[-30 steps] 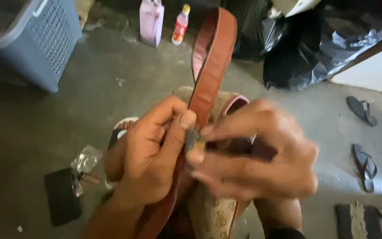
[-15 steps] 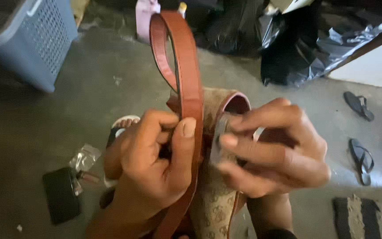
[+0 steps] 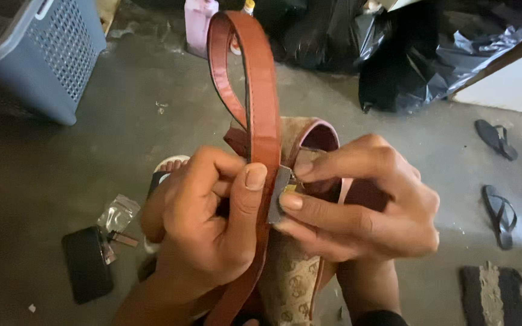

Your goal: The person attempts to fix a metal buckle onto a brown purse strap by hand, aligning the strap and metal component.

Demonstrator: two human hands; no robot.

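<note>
**The strap could slip out of the fingers**

A brown leather strap [image 3: 260,108] is held up over a patterned bag [image 3: 291,278]. The left hand [image 3: 206,223] is closed around the strap, with the thumb pressed flat on its front. The right hand [image 3: 357,208] is closed too, and a small grey metal piece [image 3: 278,194] is pinched in its fingers, just right of the left thumb and touching the strap's edge.

The metal piece is small (and only its edge is held), so it could be dropped onto the floor [image 3: 122,145] if the pinch is loosened. The strap could also be twisted if it is pulled sideways.

The strap's long side runs up and down. Above the fingers it is bent into a loop, and the top of the loop points away from the person.
</note>
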